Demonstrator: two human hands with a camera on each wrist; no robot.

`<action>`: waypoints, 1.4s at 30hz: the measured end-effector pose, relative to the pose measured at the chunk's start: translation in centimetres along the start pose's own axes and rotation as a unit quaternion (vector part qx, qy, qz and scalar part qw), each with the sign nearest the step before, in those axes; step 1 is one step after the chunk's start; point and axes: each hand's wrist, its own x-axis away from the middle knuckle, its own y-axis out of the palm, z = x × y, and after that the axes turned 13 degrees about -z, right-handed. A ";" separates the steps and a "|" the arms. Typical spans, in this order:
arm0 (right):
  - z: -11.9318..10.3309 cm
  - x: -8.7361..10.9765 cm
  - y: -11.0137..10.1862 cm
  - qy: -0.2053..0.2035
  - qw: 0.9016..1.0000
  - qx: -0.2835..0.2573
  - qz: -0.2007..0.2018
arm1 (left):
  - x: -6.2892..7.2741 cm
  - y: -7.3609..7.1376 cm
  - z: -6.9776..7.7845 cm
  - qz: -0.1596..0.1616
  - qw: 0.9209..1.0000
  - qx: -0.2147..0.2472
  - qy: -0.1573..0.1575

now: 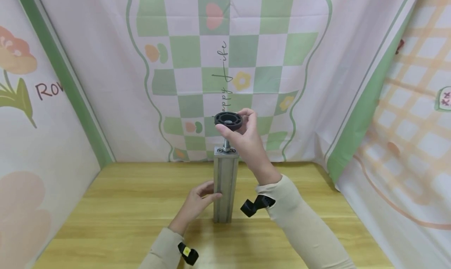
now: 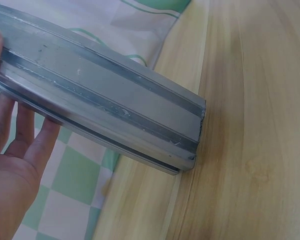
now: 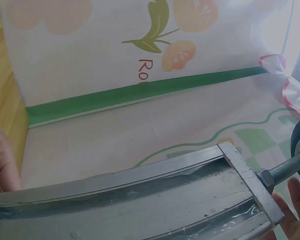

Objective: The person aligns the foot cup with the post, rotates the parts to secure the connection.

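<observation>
A silver aluminium profile (image 1: 225, 186) stands upright on the table, its long grooves plain in the left wrist view. My left hand (image 1: 195, 202) holds its left side low down, thumb on the near face and fingers round the back. On top is an end plate (image 3: 250, 185) with screws, from which a threaded rod (image 3: 290, 167) with a nut (image 3: 266, 177) rises. At the rod's upper end sits a round black levelling foot (image 1: 232, 126), its hollow underside facing up. My right hand (image 1: 251, 143) grips the foot's rim between thumb and fingers.
The wooden table (image 1: 141, 198) runs back to a hanging cloth (image 1: 215, 53) with green checks. More printed cloth hangs at the left (image 1: 46, 143) and right (image 1: 398, 143). Each sleeve carries a black wrist mount (image 1: 258, 205).
</observation>
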 end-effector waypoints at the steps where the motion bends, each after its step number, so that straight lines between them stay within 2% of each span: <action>1: -0.1 0.0 0.1 0.000 1.000 0.005 0.007 | 0.0 0.0 0.0 -0.001 1.000 0.000 0.000; 4: -0.3 0.0 0.2 -0.002 1.000 0.021 0.023 | 0.0 0.0 -0.1 -0.001 1.000 0.000 0.002; 7: -0.2 0.0 0.3 -0.012 0.999 0.039 0.021 | 0.0 0.0 -0.1 -0.001 1.000 0.001 0.003; 12: 0.6 0.0 -0.1 -0.033 0.998 0.028 -0.038 | 0.0 0.0 -0.1 -0.002 1.000 0.000 -0.003; 16: 1.1 -0.5 -0.6 -0.029 0.995 -0.028 -0.091 | 0.1 -0.1 0.1 0.001 1.000 0.003 -0.014; 21: 1.7 -1.2 -1.4 -0.052 0.982 -0.101 -0.148 | 0.2 -0.2 0.1 0.001 1.000 -0.002 -0.020; 24: 1.8 -1.3 -1.9 -0.078 0.974 -0.116 -0.177 | 0.2 -0.2 -0.1 -0.004 1.000 -0.005 -0.019; 27: 1.9 -1.4 -2.2 -0.087 0.969 -0.121 -0.196 | 0.1 -0.2 -0.2 -0.006 1.000 -0.006 -0.022; 31: 2.0 -1.7 -2.4 -0.082 0.967 -0.122 -0.207 | -0.1 -0.3 -0.1 -0.002 1.000 -0.006 -0.029; 35: 2.2 -1.8 -2.4 -0.060 0.967 -0.128 -0.212 | -0.2 -0.3 0.0 0.001 1.000 -0.004 -0.030; 42: 2.6 -1.9 -2.0 -0.028 0.974 -0.129 -0.183 | -0.2 -0.4 0.1 0.002 1.000 -0.001 -0.029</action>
